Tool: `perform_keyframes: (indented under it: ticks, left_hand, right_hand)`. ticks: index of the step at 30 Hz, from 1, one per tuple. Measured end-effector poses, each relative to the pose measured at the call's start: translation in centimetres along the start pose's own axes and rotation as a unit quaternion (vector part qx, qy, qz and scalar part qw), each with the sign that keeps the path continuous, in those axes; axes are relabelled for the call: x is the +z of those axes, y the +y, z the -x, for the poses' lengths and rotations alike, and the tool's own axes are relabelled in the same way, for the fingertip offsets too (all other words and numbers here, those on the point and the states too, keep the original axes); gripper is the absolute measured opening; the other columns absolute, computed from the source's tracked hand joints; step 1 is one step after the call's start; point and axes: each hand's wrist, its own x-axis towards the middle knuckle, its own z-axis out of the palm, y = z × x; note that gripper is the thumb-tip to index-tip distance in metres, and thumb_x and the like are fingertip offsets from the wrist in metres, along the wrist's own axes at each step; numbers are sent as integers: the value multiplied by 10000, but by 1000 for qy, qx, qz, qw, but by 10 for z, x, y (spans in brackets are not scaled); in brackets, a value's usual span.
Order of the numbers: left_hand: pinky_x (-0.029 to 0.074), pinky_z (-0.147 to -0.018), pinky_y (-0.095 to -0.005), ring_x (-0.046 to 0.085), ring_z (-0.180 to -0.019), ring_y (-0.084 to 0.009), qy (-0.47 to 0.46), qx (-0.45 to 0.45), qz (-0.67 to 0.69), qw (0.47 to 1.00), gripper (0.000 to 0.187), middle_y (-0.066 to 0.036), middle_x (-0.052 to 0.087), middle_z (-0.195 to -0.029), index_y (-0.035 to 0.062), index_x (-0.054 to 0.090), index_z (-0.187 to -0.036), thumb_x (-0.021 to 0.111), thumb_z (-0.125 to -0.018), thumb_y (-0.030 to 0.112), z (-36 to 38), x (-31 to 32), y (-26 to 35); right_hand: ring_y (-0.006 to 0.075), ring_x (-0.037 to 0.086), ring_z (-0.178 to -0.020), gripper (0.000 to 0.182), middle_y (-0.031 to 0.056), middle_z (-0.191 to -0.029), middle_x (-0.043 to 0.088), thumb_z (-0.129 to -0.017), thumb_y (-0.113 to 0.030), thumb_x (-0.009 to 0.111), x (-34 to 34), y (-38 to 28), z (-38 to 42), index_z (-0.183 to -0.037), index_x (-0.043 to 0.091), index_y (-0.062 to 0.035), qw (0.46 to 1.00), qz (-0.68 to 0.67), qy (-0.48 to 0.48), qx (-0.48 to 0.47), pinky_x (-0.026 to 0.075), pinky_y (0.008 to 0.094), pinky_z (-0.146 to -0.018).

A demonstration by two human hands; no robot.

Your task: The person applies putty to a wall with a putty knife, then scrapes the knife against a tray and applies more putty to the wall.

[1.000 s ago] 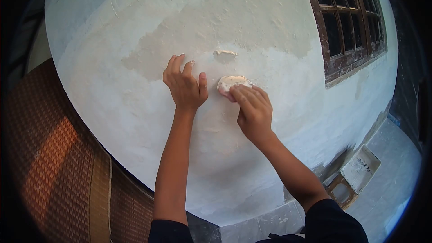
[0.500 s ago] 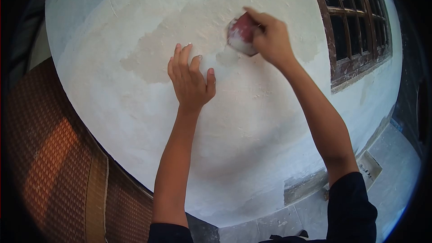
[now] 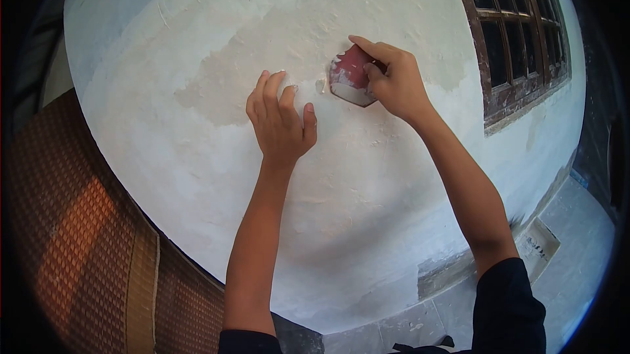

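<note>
My right hand (image 3: 395, 82) grips a red putty spreader (image 3: 352, 68), its lower part coated with white filler. The spreader lies against the white wall (image 3: 341, 170), over the lower edge of a damp-looking beige patch (image 3: 275, 36). To the left, my left hand (image 3: 281, 118) is open, fingers apart and pointing up, right at the wall. White filler sticks to some of its fingertips. Between the two hands, a small greyish spot (image 3: 320, 85) shows on the wall.
A brown-framed window (image 3: 518, 32) with small panes is at the upper right. Woven brown matting (image 3: 72, 236) stands along the left. At the lower right, a shallow tray (image 3: 538, 246) rests on the grey tiled floor (image 3: 577, 242).
My right hand has moved down the wall with the putty spreader. The greyish spot, larger before, now looks smaller and paler. My left hand has shifted only slightly.
</note>
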Motion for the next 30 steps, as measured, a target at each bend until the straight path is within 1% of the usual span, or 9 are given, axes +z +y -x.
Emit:
perform_keyframes:
  ticks: [4, 9, 13, 17, 21, 25, 27, 29, 30]
  left_hand:
    - [289, -999, -505, 457, -1264, -392, -12, -8, -10, 1000, 348, -170, 498, -1324, 42, 448, -1217, 498, -950, 260, 0, -2, 0]
    - [289, -990, -497, 460, -1221, -359, -16, -16, -12, 1000, 361, -153, 510, -1277, 37, 464, -1217, 502, -937, 262, 1, -3, 3]
    - [313, -955, -476, 486, -1163, -338, 2, -16, -20, 1000, 321, -142, 528, -1226, 46, 493, -1165, 505, -919, 252, 0, -1, 3]
    - [333, -926, -456, 510, -1130, -329, 17, -16, -29, 999, 278, -137, 544, -1191, 60, 517, -1112, 517, -894, 233, -2, -1, 4]
    - [299, -969, -487, 458, -1176, -345, -6, -20, -15, 1000, 377, -150, 510, -1245, 31, 465, -1228, 496, -944, 277, 3, 0, 1]
    - [302, -962, -490, 456, -1172, -346, -9, -25, -10, 1000, 385, -154, 509, -1241, 28, 459, -1237, 493, -945, 278, 3, -1, 1]
    - [303, -959, -491, 457, -1168, -348, -11, -25, -9, 1000, 387, -155, 511, -1237, 28, 459, -1238, 491, -945, 279, 3, -2, 1]
    - [303, -958, -493, 457, -1165, -349, -7, -30, -12, 999, 392, -155, 512, -1234, 24, 460, -1239, 489, -945, 281, 4, 0, 1]
    - [303, -958, -493, 457, -1165, -349, -6, -30, -12, 999, 392, -155, 512, -1234, 24, 460, -1239, 489, -945, 281, 4, 0, 1]
  right_hand:
    - [335, 661, -817, 481, 198, -898, 673, -763, 47, 519, -19, 14, -12, -1215, 663, -33, 976, 2, 213, 51, 521, 384, -786]
    - [313, 664, -779, 473, 189, -872, 668, -775, 49, 514, 5, 5, 6, -1219, 658, -21, 1000, -27, 14, -4, 523, 372, -791]
    - [311, 663, -789, 503, 193, -891, 664, -745, 73, 531, -6, 11, -3, -1214, 667, -45, 969, -33, 238, 62, 521, 369, -781]
    - [365, 646, -791, 497, 199, -889, 662, -735, 68, 532, 17, -11, 0, -1206, 660, -24, 999, -18, 12, -30, 518, 401, -774]
    - [342, 652, -770, 462, 204, -887, 669, -753, 48, 534, -1, -3, -28, -1194, 662, -11, 977, 14, 215, -10, 520, 399, -764]
    - [314, 667, -794, 459, 197, -893, 670, -763, 43, 541, 16, -12, -16, -1201, 661, -20, 998, -29, -4, -57, 528, 380, -757]
    - [314, 666, -810, 454, 198, -888, 666, -765, 42, 544, 15, -3, -24, -1201, 659, -14, 998, 7, 0, -69, 526, 379, -778]
    - [349, 654, -810, 454, 201, -870, 660, -752, 46, 544, 2, 0, -36, -1186, 668, -6, 975, -22, 221, 13, 516, 395, -803]
    - [362, 651, -808, 452, 203, -868, 661, -753, 50, 529, 0, -5, -35, -1178, 673, -1, 973, -49, 222, 28, 514, 407, -803]
